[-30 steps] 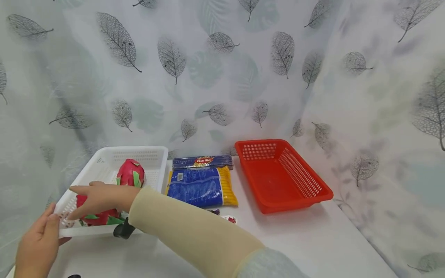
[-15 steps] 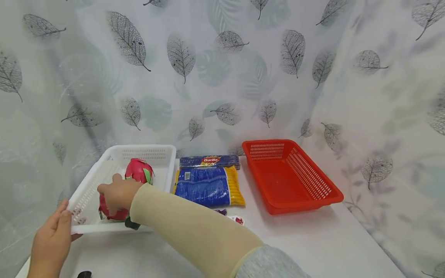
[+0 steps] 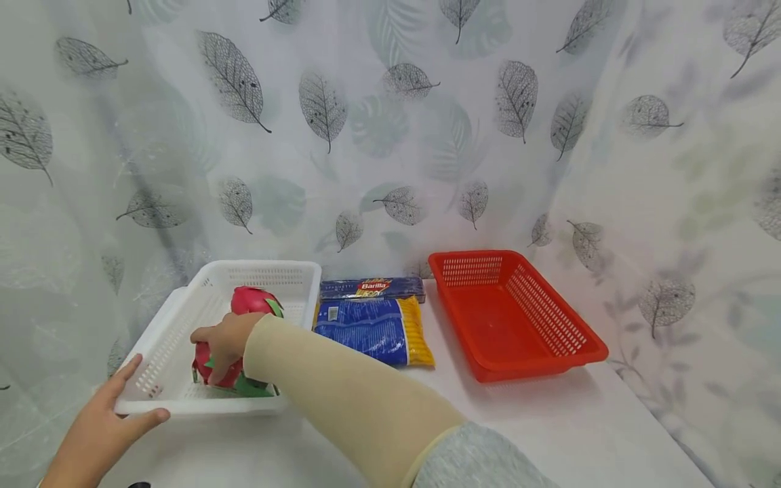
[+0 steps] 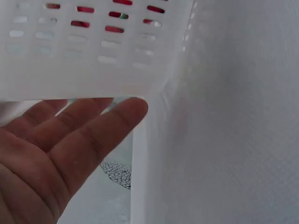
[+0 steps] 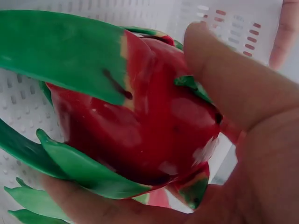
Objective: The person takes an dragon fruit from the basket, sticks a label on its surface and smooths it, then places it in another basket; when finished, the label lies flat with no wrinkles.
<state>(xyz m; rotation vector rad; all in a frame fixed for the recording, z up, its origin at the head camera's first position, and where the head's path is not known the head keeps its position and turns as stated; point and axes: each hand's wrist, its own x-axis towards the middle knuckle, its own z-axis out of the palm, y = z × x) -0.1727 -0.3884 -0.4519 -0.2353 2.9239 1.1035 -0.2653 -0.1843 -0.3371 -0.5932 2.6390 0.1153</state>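
Observation:
My right hand (image 3: 227, 337) reaches into the white plastic basket (image 3: 201, 407) and grips the front dragon fruit (image 3: 203, 356). In the right wrist view, thumb and fingers curve round this red dragon fruit (image 5: 140, 116) with its green scales. Behind the hand, a second dragon fruit (image 3: 251, 300) lies in the same basket, partly covered. At the basket's near left corner my left hand (image 3: 100, 430) is spread, thumb apart from the index finger. The left wrist view has its straight fingers (image 4: 93, 140) against the basket's lower edge.
A red basket (image 3: 476, 359) stands on the table at the right. Between the baskets lie a Barilla spaghetti box (image 3: 372, 287) and a blue and yellow bag (image 3: 372, 335). A leaf-patterned curtain (image 3: 378, 135) hangs behind. A small dark object (image 3: 139, 484) shows at the bottom edge.
My right hand has gone from spread above the front dragon fruit to gripping it. My left hand has loosened from the basket corner and spread. The head view has shifted slightly.

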